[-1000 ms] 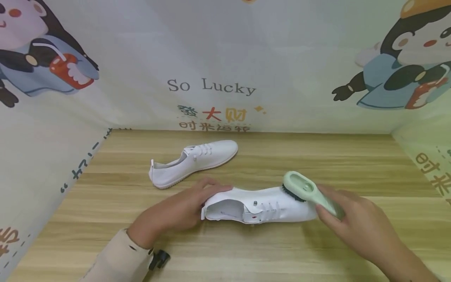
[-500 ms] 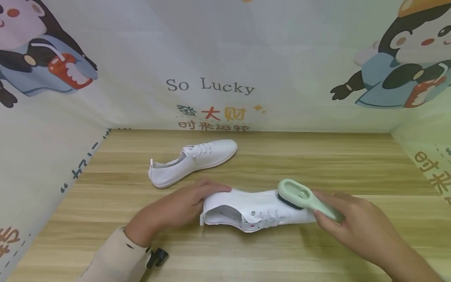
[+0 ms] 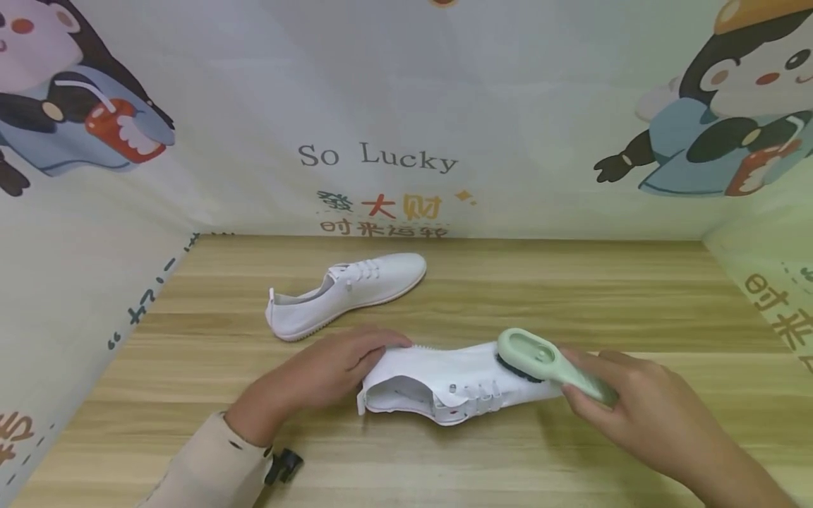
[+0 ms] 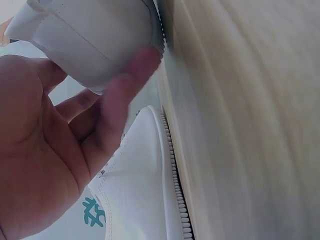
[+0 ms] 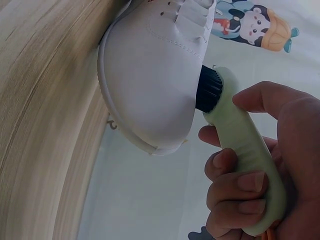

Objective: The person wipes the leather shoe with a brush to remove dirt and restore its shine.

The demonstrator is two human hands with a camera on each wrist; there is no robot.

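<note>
A white lace-up shoe (image 3: 457,381) lies tipped toward me, its opening at the left and its toe at the right. At its heel (image 4: 100,40), my left hand (image 3: 336,367) grips the back end, fingers along the sole edge. My right hand (image 3: 641,402) holds a pale green shoe brush (image 3: 540,356) by its handle, fingers wrapped round it in the right wrist view. The brush's dark bristles (image 5: 209,90) rest against the upper near the toe (image 5: 150,100). Behind, the matching white shoe (image 3: 356,293) stands upright on its sole, toe pointing right.
The wood-grain tabletop (image 3: 571,296) is enclosed by pale printed cloth (image 3: 540,141) with cartoon figures and lettering at the back and sides. A small black clip-like object (image 3: 284,466) sits by the left sleeve (image 3: 203,466).
My right hand has drawn the brush slightly left and toward me along the shoe. The gripped shoe has shifted a little left and tilted, its opening side nearer me. The other shoe stays put.
</note>
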